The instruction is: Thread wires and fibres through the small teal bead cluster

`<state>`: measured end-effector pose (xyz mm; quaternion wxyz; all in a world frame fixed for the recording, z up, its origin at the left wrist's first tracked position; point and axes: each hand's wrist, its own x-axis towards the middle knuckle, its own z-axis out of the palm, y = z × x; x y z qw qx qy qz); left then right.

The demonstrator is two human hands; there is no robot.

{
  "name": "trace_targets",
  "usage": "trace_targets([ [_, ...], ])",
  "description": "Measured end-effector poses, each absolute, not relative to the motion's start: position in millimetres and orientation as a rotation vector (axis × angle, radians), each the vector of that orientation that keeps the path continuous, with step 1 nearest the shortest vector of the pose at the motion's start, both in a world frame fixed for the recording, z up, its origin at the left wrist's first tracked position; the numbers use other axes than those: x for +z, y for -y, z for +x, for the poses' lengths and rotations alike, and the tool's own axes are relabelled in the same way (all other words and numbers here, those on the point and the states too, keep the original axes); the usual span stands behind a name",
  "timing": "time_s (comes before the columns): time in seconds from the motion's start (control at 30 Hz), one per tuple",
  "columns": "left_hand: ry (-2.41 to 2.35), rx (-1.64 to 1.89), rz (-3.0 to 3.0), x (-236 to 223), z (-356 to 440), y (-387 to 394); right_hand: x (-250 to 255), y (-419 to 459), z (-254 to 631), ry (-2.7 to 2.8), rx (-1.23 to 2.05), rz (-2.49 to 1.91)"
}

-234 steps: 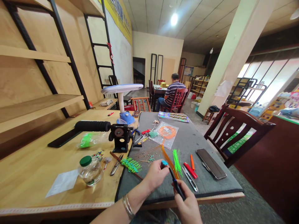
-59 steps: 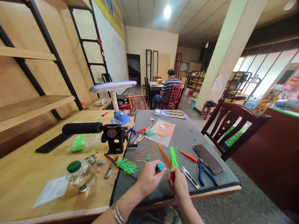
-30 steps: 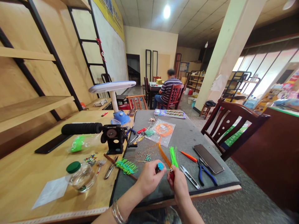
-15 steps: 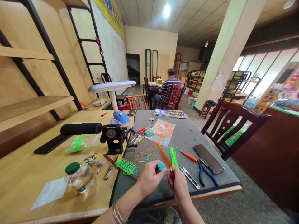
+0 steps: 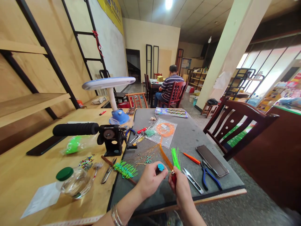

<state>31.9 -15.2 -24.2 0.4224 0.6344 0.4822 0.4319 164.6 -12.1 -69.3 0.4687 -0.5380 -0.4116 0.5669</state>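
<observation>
My left hand (image 5: 151,178) is closed in a pinch on a bundle of small blue beads (image 5: 161,167). A short green strand runs from the bundle toward my right hand (image 5: 180,185). That hand is wrapped round a red lighter (image 5: 173,177), its metal top close to the strand's end. I cannot make out a flame. Just beyond both hands lie green strands (image 5: 175,157) and an orange strip of fibres (image 5: 165,157). Thread snips (image 5: 193,181), blue-handled pliers (image 5: 208,176) and an orange pointed tool (image 5: 191,158) rest to the right on the grey mat (image 5: 188,135).
A phone (image 5: 212,160) lies at the mat's right. On the left stand a black crank winder (image 5: 111,139), a green-lidded jar (image 5: 76,183) and a blue-white lamp (image 5: 119,116). A beaded green strand bundle (image 5: 125,169) lies nearby. A person (image 5: 171,86) sits farther back.
Earlier my right hand held the pliers; these now lie on the mat, and the red lighter from the mat is in that hand. Lately both hands stay still while the view shifts slightly.
</observation>
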Motion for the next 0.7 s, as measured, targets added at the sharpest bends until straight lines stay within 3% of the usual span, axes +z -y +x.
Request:
trace_targets([
  [0.4, -1.135, 1.076, 1.418, -22.0, 25.9, 13.4, -66.8, 7.0, 182.0, 1.129, 1.285, -1.350],
  [0.7, -1.122, 1.026, 1.242, -13.8, 19.0, 16.2, -79.3, -21.8, 255.6, 1.727, 0.224, -1.758],
])
